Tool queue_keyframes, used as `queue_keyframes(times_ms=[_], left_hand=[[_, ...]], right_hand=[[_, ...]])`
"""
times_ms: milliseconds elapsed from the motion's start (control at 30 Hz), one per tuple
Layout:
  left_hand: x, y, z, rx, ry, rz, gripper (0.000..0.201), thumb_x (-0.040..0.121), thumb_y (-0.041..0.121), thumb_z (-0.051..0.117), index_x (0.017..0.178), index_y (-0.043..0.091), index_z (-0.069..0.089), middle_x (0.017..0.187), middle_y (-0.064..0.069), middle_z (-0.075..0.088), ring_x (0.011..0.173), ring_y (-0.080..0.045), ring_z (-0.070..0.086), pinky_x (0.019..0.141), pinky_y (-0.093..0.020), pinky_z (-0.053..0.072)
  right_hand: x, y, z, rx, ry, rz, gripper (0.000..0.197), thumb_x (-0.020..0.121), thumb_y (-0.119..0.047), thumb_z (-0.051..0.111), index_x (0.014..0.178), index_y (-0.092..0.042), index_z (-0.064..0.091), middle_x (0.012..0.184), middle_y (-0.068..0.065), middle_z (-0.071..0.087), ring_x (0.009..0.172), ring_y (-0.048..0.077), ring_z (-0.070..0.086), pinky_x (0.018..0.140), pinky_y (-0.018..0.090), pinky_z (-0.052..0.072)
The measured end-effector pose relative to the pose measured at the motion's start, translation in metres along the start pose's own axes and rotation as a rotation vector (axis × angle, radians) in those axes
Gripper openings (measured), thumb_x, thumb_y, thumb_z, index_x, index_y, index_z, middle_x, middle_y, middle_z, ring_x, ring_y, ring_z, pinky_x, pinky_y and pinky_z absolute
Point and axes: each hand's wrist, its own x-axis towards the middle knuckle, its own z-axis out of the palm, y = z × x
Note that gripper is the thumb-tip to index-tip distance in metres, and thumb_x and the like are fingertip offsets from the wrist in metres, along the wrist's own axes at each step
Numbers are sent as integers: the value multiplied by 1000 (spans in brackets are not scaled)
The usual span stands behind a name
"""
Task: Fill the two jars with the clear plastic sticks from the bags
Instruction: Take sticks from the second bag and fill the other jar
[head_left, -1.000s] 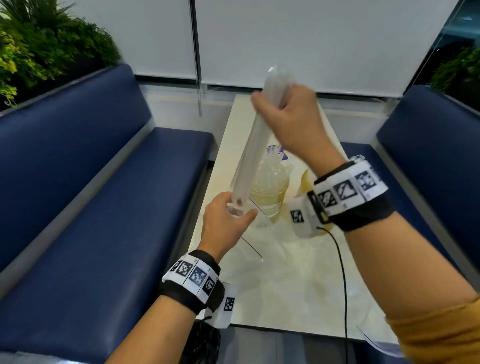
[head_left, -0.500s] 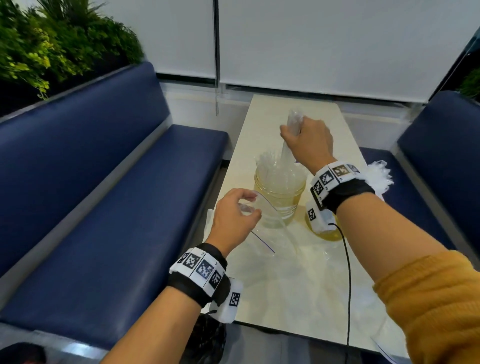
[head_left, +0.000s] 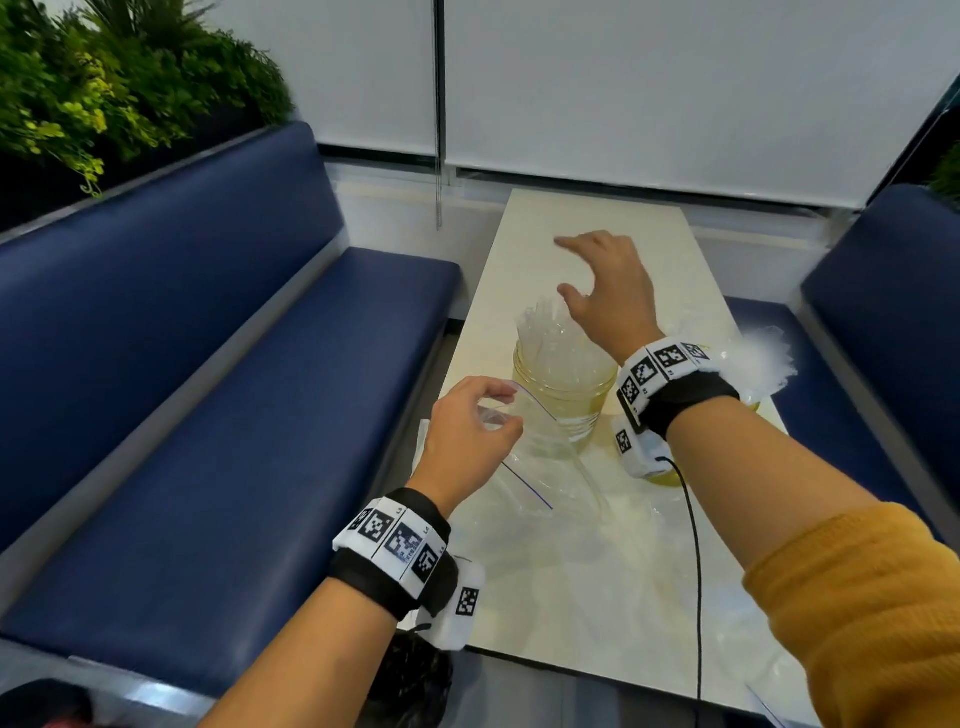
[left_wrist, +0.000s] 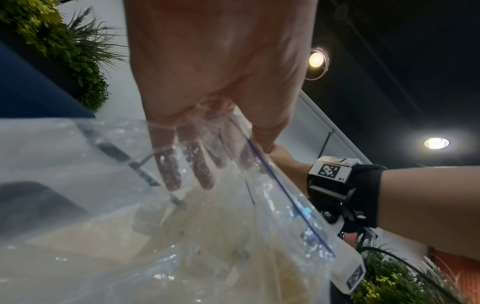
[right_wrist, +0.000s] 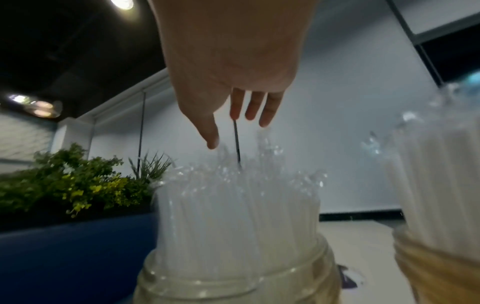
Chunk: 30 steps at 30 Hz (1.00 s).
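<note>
Surroundings: blue benches (head_left: 223, 395) either side of the desk (head_left: 597, 218); plants (head_left: 104, 88) behind the left bench.
In the way: empty bags (head_left: 582, 545) spread on the desk below both grips.
Left grip: left hand (head_left: 467, 441) pinches the mouth of a clear bag (head_left: 524, 457).
Right grip: right hand (head_left: 608, 291) released, fingers spread just above the sticks (right_wrist: 239, 205).
Sticks: clear, upright, packed in a jar (head_left: 563, 400) under the right grip.
Second jar: jar (right_wrist: 441, 263) beside it, also full.
</note>
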Motion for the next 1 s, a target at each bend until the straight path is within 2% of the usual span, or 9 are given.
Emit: queue_keyframes(times_ms=[167, 267, 400, 500, 567, 633, 733, 800, 1000], left_hand=[[-2, 3, -1, -15, -82, 7, 40, 83, -2, 63, 117, 20, 65, 123, 6, 64, 102, -9, 67, 87, -23, 57], [-3, 4, -4, -18, -133, 33, 53, 80, -10, 59, 126, 17, 61, 128, 4, 60, 111, -11, 64, 91, -23, 56], [-4, 4, -4, 3, -158, 58, 63, 79, -13, 53, 135, 16, 56, 133, 4, 56, 118, -12, 61, 94, -22, 52], [-4, 4, -3, -23, -155, 48, 66, 78, -15, 50, 136, 16, 53, 134, 6, 53, 122, -11, 59, 99, -29, 52], [-4, 4, -2, -37, -156, 39, 68, 78, -16, 51, 137, 17, 52, 134, 7, 52, 123, -9, 57, 100, -29, 51], [-5, 3, 0, -56, -168, 31, 70, 79, -18, 49, 138, 18, 52, 135, 8, 50, 122, -5, 56, 98, -25, 50], [-8, 1, 3, -53, -186, 29, 70, 79, -21, 47, 136, 19, 52, 137, 10, 48, 122, 2, 53, 89, -15, 47], [-10, 1, 4, -54, -191, 32, 70, 78, -22, 45, 135, 18, 52, 137, 11, 48, 122, 2, 53, 87, -13, 46], [-13, -3, 7, -21, -195, 22, 70, 80, -23, 48, 135, 19, 52, 137, 11, 47, 122, -5, 52, 90, -11, 43]], right_hand=[[-25, 6, 17, -217, -484, -57, 45, 108, -36, 33, 142, -15, 53, 140, 15, 57, 140, 27, 40, 108, 43, 37], [-29, 4, 10, -242, -398, -76, 44, 105, -37, 38, 136, -13, 58, 138, 9, 60, 138, 31, 41, 112, 46, 33], [-28, -33, -28, -102, -110, -118, 21, 90, -35, 56, 84, -22, 71, 81, -7, 67, 78, 15, 59, 70, 33, 51], [-38, -64, -60, 128, -467, -100, 28, 81, -27, 61, 53, -21, 62, 46, -7, 57, 43, 7, 48, 48, 23, 43], [-49, -72, -64, 119, -852, 25, 23, 83, -23, 63, 63, -17, 72, 53, -3, 67, 43, 8, 58, 47, 19, 47], [-65, -74, -51, -54, -1088, 68, 20, 90, -26, 61, 97, -14, 76, 84, 6, 76, 57, 17, 70, 55, 28, 56], [-94, -75, -21, -372, -1158, -59, 47, 97, -43, 54, 130, -12, 61, 124, 9, 63, 93, 25, 69, 81, 36, 57], [-107, -75, -10, -490, -1180, -104, 47, 97, -42, 55, 131, -9, 57, 128, 10, 59, 109, 29, 63, 82, 35, 50], [-119, -70, 0, -536, -1194, -127, 50, 96, -47, 59, 127, -8, 58, 127, 12, 59, 114, 31, 60, 83, 37, 46]])
